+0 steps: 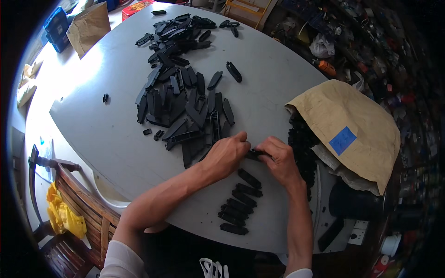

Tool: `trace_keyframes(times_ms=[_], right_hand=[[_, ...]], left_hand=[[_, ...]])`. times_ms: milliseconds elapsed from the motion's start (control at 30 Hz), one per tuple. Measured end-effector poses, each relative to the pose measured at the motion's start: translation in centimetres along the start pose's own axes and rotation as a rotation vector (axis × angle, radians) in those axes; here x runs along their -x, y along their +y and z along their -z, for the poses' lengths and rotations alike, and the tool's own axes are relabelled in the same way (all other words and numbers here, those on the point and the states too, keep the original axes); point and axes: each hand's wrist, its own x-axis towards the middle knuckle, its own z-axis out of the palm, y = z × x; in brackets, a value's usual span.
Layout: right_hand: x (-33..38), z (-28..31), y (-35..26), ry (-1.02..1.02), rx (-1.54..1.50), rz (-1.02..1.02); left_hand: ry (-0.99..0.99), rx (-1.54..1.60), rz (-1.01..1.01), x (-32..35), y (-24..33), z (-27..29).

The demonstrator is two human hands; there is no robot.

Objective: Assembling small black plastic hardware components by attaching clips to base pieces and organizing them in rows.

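Observation:
My left hand and my right hand are close together over the table, both closed on a dark black plastic piece. Fingers cover most of that piece, so its full shape is hidden. Just below the hands, several black oblong plastic pieces lie in a slanted row near the table's front edge. Beyond my left hand spreads a large loose heap of long black plastic parts, some showing hollow undersides. Beside my right hand, many small black parts spill from the mouth of a brown paper bag.
The grey-white table has a curved edge. A few tiny black bits lie apart from the heap. At left stands a wooden chair with a yellow bag on it. Cluttered goods crowd the right, near a wall socket.

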Motion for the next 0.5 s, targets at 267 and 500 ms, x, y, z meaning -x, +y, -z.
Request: trace_keyframes(times_ms=[267,500], right_hand=[[0.18,-0.46,0.17,0.054,-0.032,0.086],[0.33,-0.01,-0.55,-0.037,0.137,0.064]], left_hand=[[0.015,-0.007,-0.017,-0.05,-0.09,0.04],[0.030,0.030,-0.038,0.01,0.24,0.19]])
